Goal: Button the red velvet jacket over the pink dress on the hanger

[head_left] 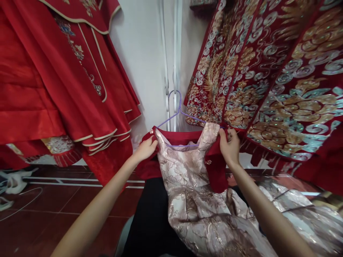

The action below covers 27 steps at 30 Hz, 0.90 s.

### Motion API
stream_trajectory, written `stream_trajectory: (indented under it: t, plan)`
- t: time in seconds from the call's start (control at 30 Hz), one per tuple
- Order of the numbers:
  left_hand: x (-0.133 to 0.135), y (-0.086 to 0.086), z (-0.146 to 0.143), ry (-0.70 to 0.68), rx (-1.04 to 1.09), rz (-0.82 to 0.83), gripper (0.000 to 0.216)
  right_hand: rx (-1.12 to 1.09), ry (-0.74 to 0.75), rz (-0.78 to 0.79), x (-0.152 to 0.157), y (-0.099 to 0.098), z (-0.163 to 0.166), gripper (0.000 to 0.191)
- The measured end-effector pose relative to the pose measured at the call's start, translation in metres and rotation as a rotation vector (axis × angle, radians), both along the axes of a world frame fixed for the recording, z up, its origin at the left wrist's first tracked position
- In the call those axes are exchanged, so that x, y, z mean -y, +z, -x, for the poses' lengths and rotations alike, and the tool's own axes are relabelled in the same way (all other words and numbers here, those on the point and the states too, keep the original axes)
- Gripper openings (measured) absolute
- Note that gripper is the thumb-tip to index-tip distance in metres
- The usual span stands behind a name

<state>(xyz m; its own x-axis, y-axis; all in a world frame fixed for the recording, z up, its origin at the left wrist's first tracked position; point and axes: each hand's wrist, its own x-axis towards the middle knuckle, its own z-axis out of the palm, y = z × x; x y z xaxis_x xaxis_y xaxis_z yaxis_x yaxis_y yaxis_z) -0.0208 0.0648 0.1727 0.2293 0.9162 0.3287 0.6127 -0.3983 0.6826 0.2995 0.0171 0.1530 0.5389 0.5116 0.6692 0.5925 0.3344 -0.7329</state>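
A pale pink brocade dress (193,192) hangs from a purple wire hanger (175,110), with a dark red garment (214,167) behind it on the same hanger. My left hand (146,149) is closed on the left shoulder of the dress and the red cloth. On the other side, my right hand (229,144) pinches the right strap and the red fabric at the hanger's end. The dress skirt drapes down across my lap.
Red satin robes with cream trim (61,78) hang at the left. A heavily embroidered red and gold garment (268,71) hangs at the right. White wall (144,53) with vertical white rails (171,57) behind. Dark red tiled floor (40,217) with a white cable at lower left.
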Motion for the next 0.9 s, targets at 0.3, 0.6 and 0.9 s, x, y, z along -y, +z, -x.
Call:
stream_trajectory:
  t: [0.3, 0.6, 0.9]
  plan:
    - [0.023, -0.006, -0.043, -0.117, 0.164, 0.181, 0.024, -0.076, 0.276, 0.009, 0.040, 0.018, -0.003, 0.029]
    - [0.033, 0.037, -0.019, 0.087, 0.274, -0.051, 0.025, -0.030, 0.240, -0.337, 0.029, 0.080, 0.009, 0.025]
    - [0.061, 0.021, -0.030, -0.202, -0.473, -0.105, 0.023, 0.736, 0.881, 0.570, 0.055, 0.021, 0.064, 0.020]
